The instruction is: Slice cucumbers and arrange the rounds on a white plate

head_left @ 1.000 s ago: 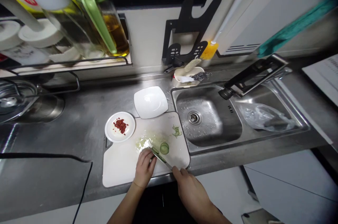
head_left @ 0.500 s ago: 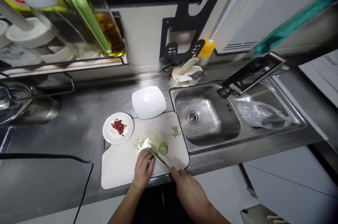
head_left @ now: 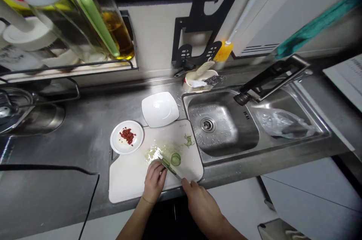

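Observation:
On the white cutting board (head_left: pixel 127 181), my right hand (head_left: pixel 200 203) is closed around the handle of a knife (head_left: pixel 177 176), its blade slanting up and left. Slim green cucumber slices (head_left: pixel 166 162) lie against the blade. The bent fingers of my left hand (head_left: pixel 154 179) press down by the blade's tip, closed on the cut cucumber, which they partly hide. Just right of the blade is a small overlapping stack of round cucumber slices (head_left: pixel 175 159). Thin green peelings (head_left: pixel 188 141) lie near the board's right edge. Wet, pale residue shines in the middle of the board.
A round white plate (head_left: pixel 114 142) with chopped red pieces (head_left: pixel 128 135) overlaps the board's upper left corner. Behind the board stands a square white bowl (head_left: pixel 160 110). To the right are a steel sink (head_left: pixel 226 145) and black faucet (head_left: pixel 246 95). A black cord (head_left: pixel 56 167) crosses the left counter.
The view shifts very slightly. Both hands, the knife and the cucumber slices stay almost in the same place, with the blade tilted a little differently.

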A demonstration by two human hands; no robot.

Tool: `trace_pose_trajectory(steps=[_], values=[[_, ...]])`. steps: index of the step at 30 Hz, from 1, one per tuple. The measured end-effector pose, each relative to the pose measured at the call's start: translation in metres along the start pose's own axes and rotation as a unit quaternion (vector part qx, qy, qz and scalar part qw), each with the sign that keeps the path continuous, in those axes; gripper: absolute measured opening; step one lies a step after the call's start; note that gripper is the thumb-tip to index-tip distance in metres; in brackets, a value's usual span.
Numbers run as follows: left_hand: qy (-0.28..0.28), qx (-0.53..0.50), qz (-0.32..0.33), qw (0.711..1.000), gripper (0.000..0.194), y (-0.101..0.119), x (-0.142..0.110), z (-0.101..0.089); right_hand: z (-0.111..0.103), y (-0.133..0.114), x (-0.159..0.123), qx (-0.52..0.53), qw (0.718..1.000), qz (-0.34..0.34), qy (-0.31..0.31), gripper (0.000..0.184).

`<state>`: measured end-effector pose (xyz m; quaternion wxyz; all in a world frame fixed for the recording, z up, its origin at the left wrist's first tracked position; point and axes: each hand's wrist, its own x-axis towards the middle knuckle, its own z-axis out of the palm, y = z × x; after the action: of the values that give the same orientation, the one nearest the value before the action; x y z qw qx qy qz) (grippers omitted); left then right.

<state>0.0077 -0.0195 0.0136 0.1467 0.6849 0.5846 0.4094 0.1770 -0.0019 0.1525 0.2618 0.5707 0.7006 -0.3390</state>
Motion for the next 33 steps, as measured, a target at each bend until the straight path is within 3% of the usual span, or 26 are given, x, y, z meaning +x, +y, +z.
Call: trace_pose_trajectory(steps=[19,33], values=[[0.000,-0.010,-0.001,1.000,0.017,0.001,0.002,-0.001,0.003,-0.005,0.015,0.014,0.999,-0.017,0.025,0.047],[-0.003,-0.012,-0.004,1.000,0.017,-0.001,0.000,-0.001,0.000,-0.015,0.031,-0.007,1.000,-0.014,0.003,0.046]])
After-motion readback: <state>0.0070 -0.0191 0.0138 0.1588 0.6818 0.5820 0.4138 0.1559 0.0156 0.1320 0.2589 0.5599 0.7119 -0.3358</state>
